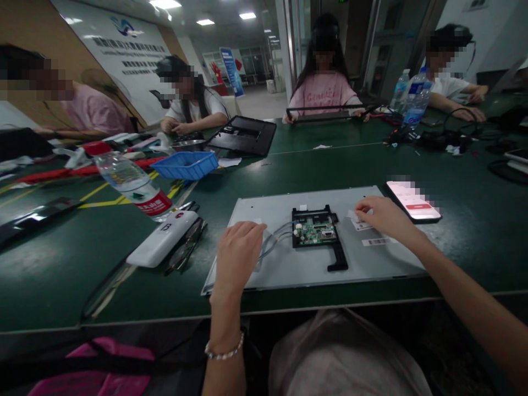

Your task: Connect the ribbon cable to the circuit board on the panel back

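Observation:
A grey metal panel point(289, 269) lies flat on the green table in front of me. A small green circuit board point(314, 231) in a black frame sits near its middle, with pale wires point(275, 237) running left from it. My left hand point(239, 254) rests on the panel's left part over the wires, fingers curled down. My right hand point(381, 217) rests on the panel's right part, fingers bent over a white label point(359, 224). A barcode sticker point(377, 241) lies just below that hand.
A phone point(414, 202) with a lit screen lies right of the panel. A white device point(163, 238), glasses point(185, 247), a water bottle point(134, 184) and a blue tray point(187, 165) sit to the left. Several other people work at the far side, with bottles point(414, 99) and cables.

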Demonstrator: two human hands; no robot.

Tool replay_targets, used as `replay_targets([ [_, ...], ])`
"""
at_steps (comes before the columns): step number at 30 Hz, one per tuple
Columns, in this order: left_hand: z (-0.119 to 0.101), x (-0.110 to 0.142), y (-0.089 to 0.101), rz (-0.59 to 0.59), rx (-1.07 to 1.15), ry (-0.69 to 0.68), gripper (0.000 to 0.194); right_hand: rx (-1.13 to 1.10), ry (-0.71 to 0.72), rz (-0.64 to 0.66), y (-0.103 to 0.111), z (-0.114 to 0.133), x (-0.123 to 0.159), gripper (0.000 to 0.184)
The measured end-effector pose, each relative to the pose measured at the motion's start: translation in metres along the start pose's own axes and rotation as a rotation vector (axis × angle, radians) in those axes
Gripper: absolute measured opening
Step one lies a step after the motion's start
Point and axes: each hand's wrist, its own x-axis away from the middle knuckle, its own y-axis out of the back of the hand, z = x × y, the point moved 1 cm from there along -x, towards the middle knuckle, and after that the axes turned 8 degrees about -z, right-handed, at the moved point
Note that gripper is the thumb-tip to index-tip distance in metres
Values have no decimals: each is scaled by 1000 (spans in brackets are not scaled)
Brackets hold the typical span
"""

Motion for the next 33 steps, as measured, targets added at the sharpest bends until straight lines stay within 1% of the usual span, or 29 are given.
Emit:
replay_targets([
  [3, 0, 4, -10, 101, 38, -10, 23, 125, -3, -25, -2, -5, -1, 28],
  [6, 0, 7, -15, 146, 55, 1, 24, 175, 37, -38, -1, 2, -5, 31],
  [8, 0, 9, -16, 146, 47, 24, 25, 154, 105, -19, 1, 16, -10, 32],
  [12, 4, 11, -17, 136, 41, 93, 25, 58, 312, 87, -3, 53, -26, 31],
  [15, 8, 14, -18, 123, 57, 135, 26, 65, 409, 140, -17, 75, -44, 31],
  [18, 11, 16, -18, 121, 72, 167, 25, 35, 420, 158, -34, 87, -61, 33],
  [22, 14, 17, -16, 109, 101, 212, 24, 33, 376, 159, -50, 91, -74, 26],
  [26, 15, 18, -14, 79, 158, 235, 25, 70, 355, 139, -54, 93, -77, 25],
  [30, 16, 19, -15, 62, 253, 230, 27, 102, 316, 85, -42, 84, -77, 26],
  [33, 18, 20, -17, 61, 282, 236, 28, 143, 295, 8, -25, 65, -74, 27],
])
